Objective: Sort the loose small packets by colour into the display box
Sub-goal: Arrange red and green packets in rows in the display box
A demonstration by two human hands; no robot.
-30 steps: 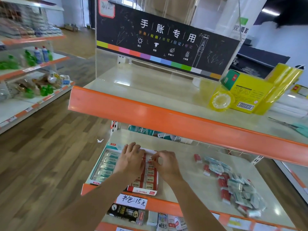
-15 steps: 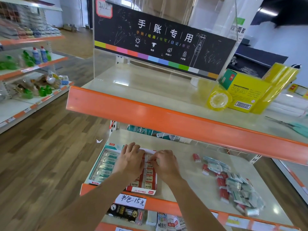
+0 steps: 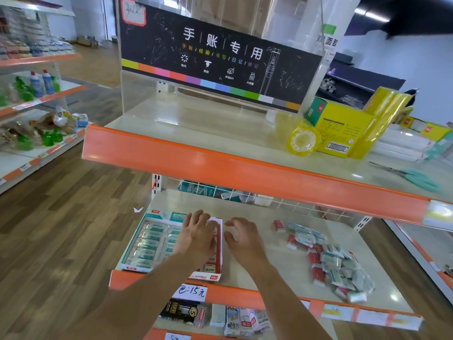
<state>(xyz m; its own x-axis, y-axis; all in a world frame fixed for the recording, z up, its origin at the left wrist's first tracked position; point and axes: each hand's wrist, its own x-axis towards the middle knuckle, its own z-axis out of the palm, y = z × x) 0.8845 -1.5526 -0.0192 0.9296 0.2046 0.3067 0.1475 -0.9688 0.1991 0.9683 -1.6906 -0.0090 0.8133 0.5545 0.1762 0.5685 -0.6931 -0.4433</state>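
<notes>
The display box [image 3: 137,241] lies on the middle shelf, left of centre. Green packets [image 3: 152,239] fill its left rows and red packets [image 3: 212,265] its right row. My left hand [image 3: 196,234] rests flat on the box's right part, fingers straight, hiding most of the red row. Just right of the box hovers my right hand [image 3: 241,239], fingers loosely curled, holding nothing. A loose heap of red and green packets [image 3: 328,261] lies on the shelf farther right.
An orange-edged upper shelf [image 3: 245,168] overhangs the work area and carries a yellow box [image 3: 335,128], a tape roll [image 3: 302,142] and scissors [image 3: 414,177]. A handwritten price tag [image 3: 191,292] hangs on the shelf front. A wire divider [image 3: 245,195] stands at the back.
My right hand has lifted off the red row and moved right, off the box, with its fingers spread. My left hand stays on the box.
</notes>
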